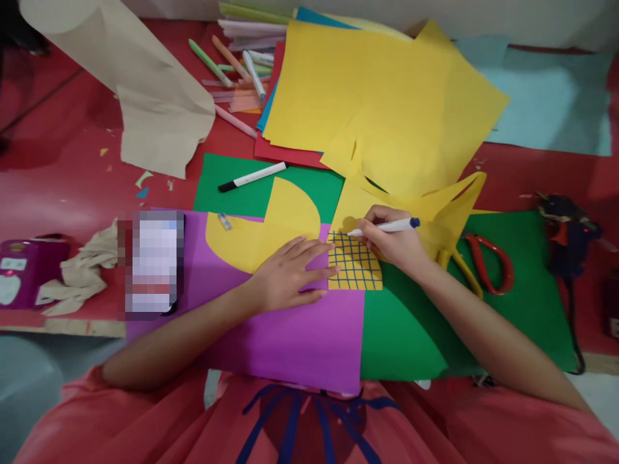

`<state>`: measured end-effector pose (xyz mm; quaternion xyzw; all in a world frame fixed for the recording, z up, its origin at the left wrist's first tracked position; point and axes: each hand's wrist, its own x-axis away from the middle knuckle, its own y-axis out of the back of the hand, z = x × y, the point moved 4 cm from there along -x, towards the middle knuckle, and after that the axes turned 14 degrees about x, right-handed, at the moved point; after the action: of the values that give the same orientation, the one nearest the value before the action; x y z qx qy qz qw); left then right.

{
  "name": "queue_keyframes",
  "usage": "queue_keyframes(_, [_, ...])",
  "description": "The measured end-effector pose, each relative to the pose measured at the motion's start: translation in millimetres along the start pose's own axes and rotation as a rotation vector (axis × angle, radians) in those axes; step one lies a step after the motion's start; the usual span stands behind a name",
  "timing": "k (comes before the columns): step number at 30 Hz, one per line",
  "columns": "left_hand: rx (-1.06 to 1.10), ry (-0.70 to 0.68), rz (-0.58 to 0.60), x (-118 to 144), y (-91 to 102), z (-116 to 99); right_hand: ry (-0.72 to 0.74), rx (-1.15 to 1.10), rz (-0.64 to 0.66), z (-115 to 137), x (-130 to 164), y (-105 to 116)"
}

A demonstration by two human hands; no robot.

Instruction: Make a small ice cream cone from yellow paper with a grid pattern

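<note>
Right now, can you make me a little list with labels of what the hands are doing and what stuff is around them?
Left hand: flat on the yellow paper, holding it down
Right hand: holds a marker, tip on the yellow paper
Drawing: blue grid lines on the yellow paper
Under it: purple sheet and green sheet
Near right hand: scissors, glue gun
Farther back: second marker, yellow sheets, pens
Surface: red table

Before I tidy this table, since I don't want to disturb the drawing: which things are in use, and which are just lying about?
In use:
right hand holding marker
left hand pressing down the gridded yellow piece

Lying about:
scissors
glue gun
black-capped marker
pastel pens
brown paper
</note>
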<state>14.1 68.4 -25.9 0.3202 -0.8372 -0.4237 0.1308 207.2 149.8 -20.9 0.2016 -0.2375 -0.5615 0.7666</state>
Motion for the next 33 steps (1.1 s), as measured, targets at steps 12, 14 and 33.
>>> queue_keyframes(12, [-0.014, -0.005, -0.014, 0.4, 0.2, 0.3, 0.091, 0.039, 0.002, 6.3, 19.2, 12.1])
queue_keyframes(14, [-0.005, -0.002, -0.010, 0.4, 0.0, 0.4, 0.203, 0.251, -0.009, 11.3, 29.0, 14.4])
queue_keyframes(33, [0.278, 0.035, -0.267, 3.1, 15.4, 1.9, 0.078, -0.223, -0.031, -1.7, 36.2, 3.3])
